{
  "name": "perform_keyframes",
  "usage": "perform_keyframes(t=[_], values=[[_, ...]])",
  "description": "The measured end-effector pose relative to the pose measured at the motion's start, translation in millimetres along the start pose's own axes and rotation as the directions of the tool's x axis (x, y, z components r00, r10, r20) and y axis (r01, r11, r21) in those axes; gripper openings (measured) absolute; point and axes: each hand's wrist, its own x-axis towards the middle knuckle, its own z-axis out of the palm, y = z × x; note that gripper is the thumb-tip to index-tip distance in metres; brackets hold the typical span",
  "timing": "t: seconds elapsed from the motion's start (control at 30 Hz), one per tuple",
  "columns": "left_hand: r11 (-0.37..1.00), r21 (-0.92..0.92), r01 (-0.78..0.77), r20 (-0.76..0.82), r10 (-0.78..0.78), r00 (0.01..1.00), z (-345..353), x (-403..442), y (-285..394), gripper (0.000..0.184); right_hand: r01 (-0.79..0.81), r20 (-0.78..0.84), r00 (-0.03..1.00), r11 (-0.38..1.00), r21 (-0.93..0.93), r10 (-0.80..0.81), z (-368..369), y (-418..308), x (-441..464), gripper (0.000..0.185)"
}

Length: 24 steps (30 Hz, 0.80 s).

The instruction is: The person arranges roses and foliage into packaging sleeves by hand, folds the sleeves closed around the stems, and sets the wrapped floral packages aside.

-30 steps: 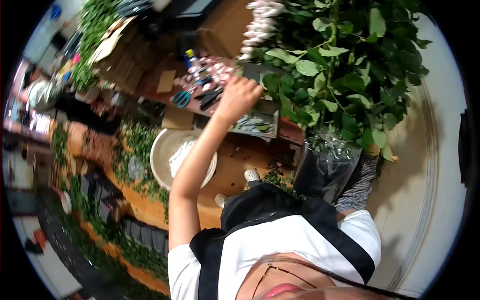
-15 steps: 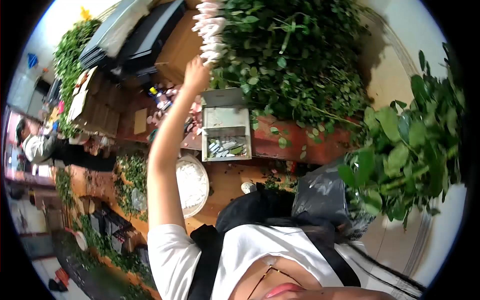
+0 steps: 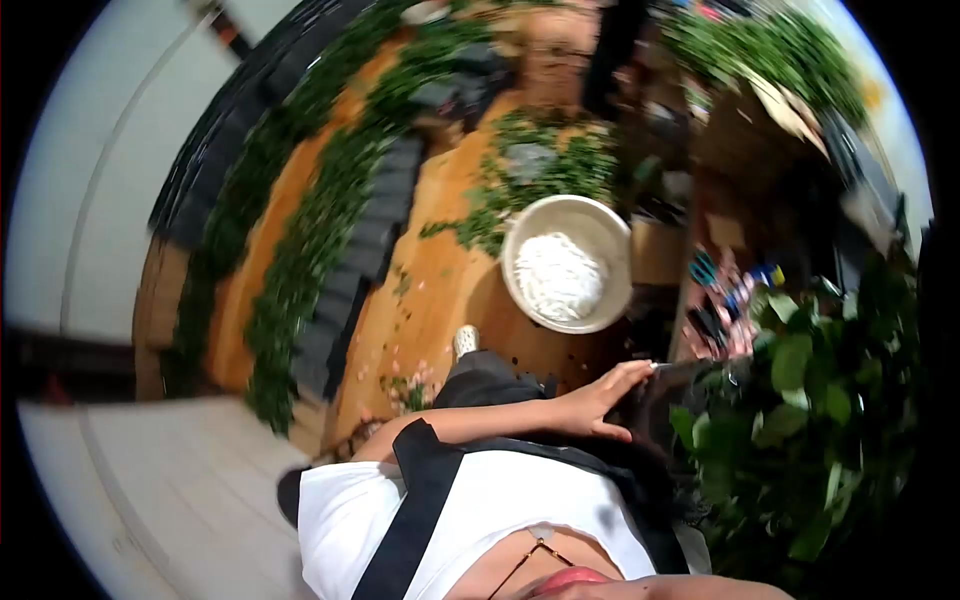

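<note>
My left hand [image 3: 600,400] reaches across my body from the left. Its fingers are stretched out and the thumb is spread apart, with nothing visible between them. The fingertips are at the edge of a dark plastic wrapping [image 3: 660,405]; whether they press on it is unclear. Beside the wrapping, a large bunch of leafy green stems [image 3: 820,410] fills the right side, partly blurred and in shadow. My right hand cannot be seen.
A round pale tub [image 3: 513,265] with white pieces stands on the wooden floor. Scissors [image 3: 703,267] and pink items [image 3: 738,335] lie on the worktable at right. Rows of greenery [image 3: 310,235] and dark bundles [image 3: 375,230] line the floor at left. A cardboard box [image 3: 750,140] stands at upper right.
The view has swung left. My left hand has come back from the pink-white flower heads over the table to beside my body at the dark wrapping. The striped right sleeve has left view.
</note>
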Motion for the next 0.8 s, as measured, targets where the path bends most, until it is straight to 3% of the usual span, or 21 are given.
perform_keyframes(t=[0.07,0.1,0.17,0.23,0.33,0.47,0.5,0.57,0.6,0.67,0.77,0.8], values=[[0.999,-0.018,0.026,-0.212,-0.029,0.977,-36.2,-29.6,-12.3,0.116,-0.010,0.135,0.991,0.998,-0.065,0.019,47.3,-2.4,18.3,0.044],[0.987,-0.131,0.095,-0.270,-0.128,0.954,-50.7,-47.8,-12.4,0.125,-0.011,0.200,0.979,0.996,-0.085,0.028,69.8,-2.7,26.0,0.044],[0.998,-0.016,0.064,-0.429,-0.065,0.901,-77.7,-86.7,-14.9,0.129,0.005,0.318,0.947,0.989,-0.146,0.042,123.5,-1.2,31.9,0.043],[0.997,0.011,0.079,-0.519,-0.062,0.853,-102.6,-118.4,-12.8,0.134,0.002,0.423,0.904,0.986,-0.165,0.069,181.2,9.1,32.5,0.042],[0.951,-0.125,0.284,-0.553,-0.305,0.776,-152.8,-169.8,2.8,0.138,-0.045,0.571,0.802,0.972,-0.231,0.173,286.1,53.5,12.6,0.042],[0.897,-0.355,0.263,-0.683,-0.441,0.582,-213.4,-244.5,-5.8,0.136,-0.152,0.707,0.610,0.928,-0.341,0.359,423.7,139.6,-39.1,0.041],[0.878,-0.435,0.197,-0.694,-0.467,0.548,-226.0,-265.8,-12.2,0.137,-0.178,0.724,0.554,0.908,-0.378,0.410,455.9,164.6,-56.2,0.040],[0.901,-0.388,0.193,-0.805,-0.433,0.405,-253.0,-300.6,-15.5,0.136,-0.221,0.744,0.440,0.863,-0.454,0.503,516.4,217.7,-91.1,0.040],[0.896,-0.398,0.196,-0.806,-0.443,0.393,-265.2,-318.4,-19.7,0.136,-0.252,0.746,0.373,0.834,-0.491,0.552,549.4,248.7,-111.0,0.040],[0.807,-0.538,0.242,-0.788,-0.584,0.196,-288.7,-350.1,-40.7,0.122,-0.286,0.735,0.252,0.774,-0.565,0.630,607.2,308.6,-144.4,0.039],[0.821,-0.548,0.162,-0.836,-0.541,-0.087,-309.7,-389.0,-94.8,0.105,-0.311,0.691,0.096,0.681,-0.663,0.717,687.1,409.9,-194.9,0.038],[0.738,-0.648,0.190,-0.760,-0.611,-0.222,-322.2,-396.7,-96.2,0.100,-0.313,0.667,0.054,0.647,-0.696,0.743,707.4,443.8,-211.5,0.038]])
